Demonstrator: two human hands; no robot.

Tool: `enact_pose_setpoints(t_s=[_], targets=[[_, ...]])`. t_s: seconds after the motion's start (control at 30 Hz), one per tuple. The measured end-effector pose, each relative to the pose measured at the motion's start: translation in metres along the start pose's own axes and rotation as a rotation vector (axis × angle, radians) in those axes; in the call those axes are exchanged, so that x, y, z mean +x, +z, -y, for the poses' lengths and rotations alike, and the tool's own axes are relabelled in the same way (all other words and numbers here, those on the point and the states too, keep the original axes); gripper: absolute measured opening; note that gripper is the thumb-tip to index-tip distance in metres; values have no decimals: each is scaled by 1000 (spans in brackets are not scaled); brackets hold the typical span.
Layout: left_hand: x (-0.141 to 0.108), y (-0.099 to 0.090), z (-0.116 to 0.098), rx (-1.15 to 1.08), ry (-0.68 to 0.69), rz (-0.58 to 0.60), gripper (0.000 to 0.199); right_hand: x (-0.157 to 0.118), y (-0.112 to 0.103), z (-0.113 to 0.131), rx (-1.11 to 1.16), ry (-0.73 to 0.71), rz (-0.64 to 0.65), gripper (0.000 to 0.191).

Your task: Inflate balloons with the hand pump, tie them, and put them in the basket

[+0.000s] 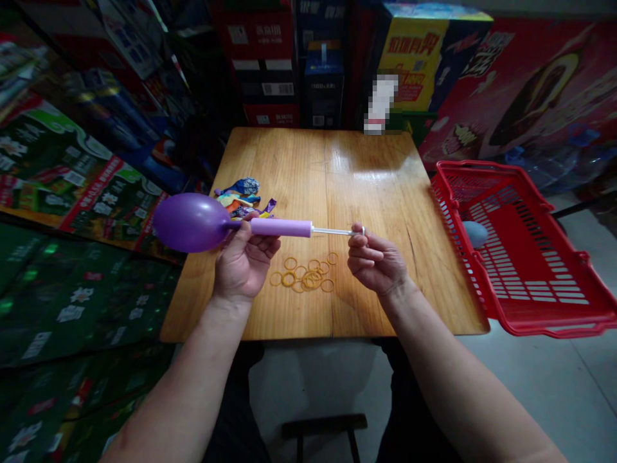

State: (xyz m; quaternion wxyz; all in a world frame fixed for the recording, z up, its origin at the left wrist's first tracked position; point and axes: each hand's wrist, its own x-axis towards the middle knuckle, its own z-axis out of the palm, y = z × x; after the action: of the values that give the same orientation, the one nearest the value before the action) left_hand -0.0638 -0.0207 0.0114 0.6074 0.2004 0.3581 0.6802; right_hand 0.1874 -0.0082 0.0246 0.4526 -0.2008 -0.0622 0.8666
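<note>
My left hand [243,260] grips a lilac plastic hand pump [281,227] by its barrel, close to the nozzle end. A partly inflated purple balloon [190,222] sits on that end and hangs out to the left, over the table edge. My right hand [376,260] pinches the end of the pump's thin metal rod [332,231]. Below the pump, loose rubber bands [303,276] lie in a cluster on the wooden table [357,161]. A heap of flat, multicoloured balloons [241,196] lies just beyond my left hand.
A red plastic basket [486,168] stands tilted beside the table's right edge, holding a pale blue balloon [475,234]. Stacked printed cartons [414,58] and red and green printed boxes [72,173] surround the table at the back and left. A stool [324,426] stands below.
</note>
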Motion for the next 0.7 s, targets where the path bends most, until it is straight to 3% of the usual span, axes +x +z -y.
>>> enact_pose_setpoints(t_s=[0.27, 0.4, 0.53, 0.7], targets=[[-13, 10, 22, 30, -111, 74, 30, 11, -2, -27, 18, 75, -94, 9], [-5, 5, 11, 38, -112, 59, 26, 7, 2, -16, 6, 80, -113, 18], [2, -1, 0, 39, -5, 9, 25, 2, 2, 2, -39, -3, -138, 26], [-9, 6, 13, 53, -69, 74, 29, 8, -2, -12, -12, 42, -112, 24]])
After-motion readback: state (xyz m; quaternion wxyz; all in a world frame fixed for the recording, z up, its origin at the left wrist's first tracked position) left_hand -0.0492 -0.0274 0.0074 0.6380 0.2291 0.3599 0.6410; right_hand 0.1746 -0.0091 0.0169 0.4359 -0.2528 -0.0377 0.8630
